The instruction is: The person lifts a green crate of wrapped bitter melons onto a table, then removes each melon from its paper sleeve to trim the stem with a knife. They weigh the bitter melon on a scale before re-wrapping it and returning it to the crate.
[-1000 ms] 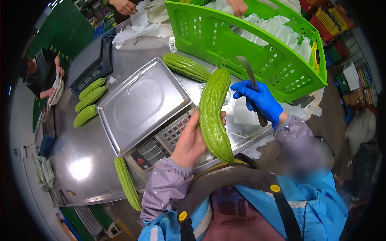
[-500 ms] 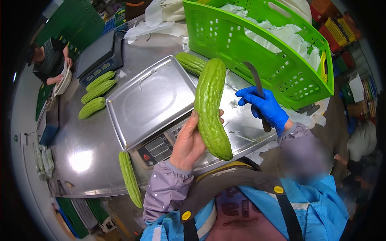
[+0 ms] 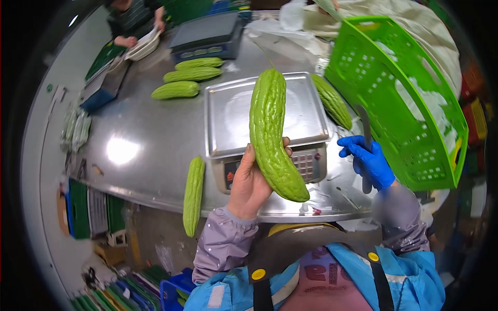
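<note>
My bare left hand [image 3: 250, 185] is wrapped round the lower part of a large green bitter melon [image 3: 268, 116], held upright above a weighing scale. A thin stem points up from the melon's top. My right hand [image 3: 372, 165], in a blue glove, grips a knife [image 3: 367, 127] with its curved dark blade pointing up. Beneath the melon is the scale's steel tray [image 3: 228, 109], its keypad partly hidden by my left hand. Another bitter melon [image 3: 332, 101] lies against the tray's right side. One more bitter melon [image 3: 193, 194] reaches over the table's front edge.
Three bitter melons [image 3: 192, 75] lie at the back left, near a second scale [image 3: 203, 33]. A green perforated crate [image 3: 384, 98] with white wrapping stands at the right of the metal table [image 3: 140, 171]. Across the table, another person's hands hold a white basket [image 3: 142, 47].
The view has swung left, so the table and crate appear shifted to the right. Both hands keep their holds on the melon and the knife. The held melon looks slightly more upright.
</note>
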### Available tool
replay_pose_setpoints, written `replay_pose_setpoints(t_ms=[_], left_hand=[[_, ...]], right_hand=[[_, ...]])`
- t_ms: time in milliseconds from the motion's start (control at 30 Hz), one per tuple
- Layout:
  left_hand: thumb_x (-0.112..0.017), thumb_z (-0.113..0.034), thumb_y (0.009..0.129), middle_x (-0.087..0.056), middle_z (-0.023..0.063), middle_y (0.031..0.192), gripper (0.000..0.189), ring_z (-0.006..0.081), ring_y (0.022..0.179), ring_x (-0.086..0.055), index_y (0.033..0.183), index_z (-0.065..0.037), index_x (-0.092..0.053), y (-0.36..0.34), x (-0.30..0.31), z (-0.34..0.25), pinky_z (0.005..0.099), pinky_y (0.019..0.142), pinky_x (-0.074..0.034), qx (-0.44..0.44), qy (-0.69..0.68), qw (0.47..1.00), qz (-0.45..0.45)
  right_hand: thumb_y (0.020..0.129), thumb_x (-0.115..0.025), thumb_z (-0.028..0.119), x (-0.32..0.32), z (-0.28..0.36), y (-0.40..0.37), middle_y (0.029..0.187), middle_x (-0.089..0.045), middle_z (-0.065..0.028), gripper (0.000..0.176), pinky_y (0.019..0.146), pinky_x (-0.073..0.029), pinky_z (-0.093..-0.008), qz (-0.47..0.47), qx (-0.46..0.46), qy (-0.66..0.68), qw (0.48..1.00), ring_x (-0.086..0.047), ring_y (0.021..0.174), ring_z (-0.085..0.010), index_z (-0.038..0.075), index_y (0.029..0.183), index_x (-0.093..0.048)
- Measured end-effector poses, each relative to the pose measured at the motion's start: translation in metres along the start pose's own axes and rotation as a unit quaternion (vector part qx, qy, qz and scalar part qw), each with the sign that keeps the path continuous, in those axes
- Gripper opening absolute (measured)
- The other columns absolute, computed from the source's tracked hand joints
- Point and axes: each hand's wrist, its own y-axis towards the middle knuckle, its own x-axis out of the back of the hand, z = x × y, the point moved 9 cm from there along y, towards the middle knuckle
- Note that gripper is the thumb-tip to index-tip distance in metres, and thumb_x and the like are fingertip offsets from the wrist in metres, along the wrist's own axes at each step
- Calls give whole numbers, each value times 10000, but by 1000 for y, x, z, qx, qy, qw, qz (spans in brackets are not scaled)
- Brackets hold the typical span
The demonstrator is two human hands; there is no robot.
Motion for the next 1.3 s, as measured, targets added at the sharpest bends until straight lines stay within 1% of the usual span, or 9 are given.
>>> replay_pose_setpoints(t_ms=[333, 533, 800, 967, 1033, 1067, 1200, 1233, 1300], left_hand=[[-497, -265, 845, -444, 174, 1171, 479, 282, 1042, -460, 1228, -3, -379, -125, 42, -118, 457, 910, -388, -240, -9, 967, -83], [-539, -148, 771, -483, 140, 1153, 484, 261, 1026, -483, 1206, 12, -398, -349, 94, -182, 427, 910, -379, -433, -15, 879, -200], [-566, -262, 778, -588, 79, 959, 268, 248, 928, -540, 974, -80, -549, -643, 252, -74, 421, 880, -380, -616, -156, 596, -490], [-542, -262, 796, -552, 76, 1038, 276, 260, 990, -516, 1031, -117, -529, -776, 320, 5, 420, 859, -380, -651, -198, 394, -618], [-555, -222, 792, -506, 62, 1107, 291, 243, 1004, -503, 1062, -126, -503, -803, 321, 1, 383, 838, -389, -590, 114, 290, -745], [-575, -174, 779, -483, 45, 1138, 322, 233, 989, -504, 1083, -123, -482, -769, 316, -17, 357, 823, -392, -630, 76, 390, -667], [-586, -129, 776, -509, 57, 1115, 383, 246, 959, -511, 1133, -120, -447, -609, 258, -116, 351, 785, -422, -595, -71, 540, -591], [-582, -124, 780, -518, 58, 1108, 412, 233, 954, -513, 1164, -116, -433, -570, 243, -145, 345, 785, -430, -564, -34, 586, -581], [-545, -115, 811, -439, 112, 1234, 451, 250, 1035, -464, 1231, -66, -388, -491, 204, -201, 370, 877, -391, -528, 58, 658, -533]], right_hand=[[846, -497, 189, -107, 26, 25, 756, -594, -33, 229, 390, -305, -167, 122, 14, -48, 991, -405, 442, -47, 47, 998, -590], [844, -501, 202, -196, 65, -17, 736, -550, -12, 230, 377, -265, -169, 172, 36, -146, 974, -354, 424, -29, 61, 1001, -594], [835, -524, 225, -220, 61, 15, 750, -555, -7, 267, 362, -222, -165, 256, 74, -177, 947, -322, 391, -18, 55, 1032, -583], [854, -500, 183, -221, 65, 18, 741, -572, -11, 236, 360, -230, -174, 257, 72, -192, 944, -327, 378, -18, 43, 1030, -572], [855, -498, 184, -218, 63, 23, 742, -572, -10, 238, 365, -231, -174, 258, 71, -199, 943, -324, 376, -18, 43, 1034, -571], [852, -502, 180, -214, 60, 24, 753, -571, -16, 236, 376, -245, -172, 258, 64, -201, 943, -368, 415, -23, 41, 1029, -573], [838, -516, 167, -197, 58, 24, 796, -573, -36, 231, 409, -297, -164, 241, 110, -229, 937, -493, 585, -45, 34, 1016, -579], [829, -522, 151, -199, 55, 17, 842, -579, -50, 214, 427, -329, -170, 243, 50, -99, 964, -524, 700, -59, 30, 992, -591], [821, -536, 206, -199, 64, -4, 780, -607, -21, 219, 423, -333, -177, 186, 6, -159, 970, -455, 515, -51, 52, 956, -613]])
